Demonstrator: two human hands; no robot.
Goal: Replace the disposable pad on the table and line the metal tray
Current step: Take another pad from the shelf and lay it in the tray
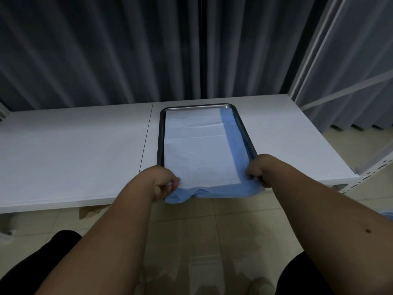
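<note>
A white table [74, 145] carries a metal tray [161, 133] right of its middle seam, reaching its near edge. Inside the tray lies a white-and-blue disposable pad [197, 150], its near end draping over the table's edge. The left hand [162, 180] and right hand [258, 169] each pinch a near corner of the pad, fingers closed on it.
</note>
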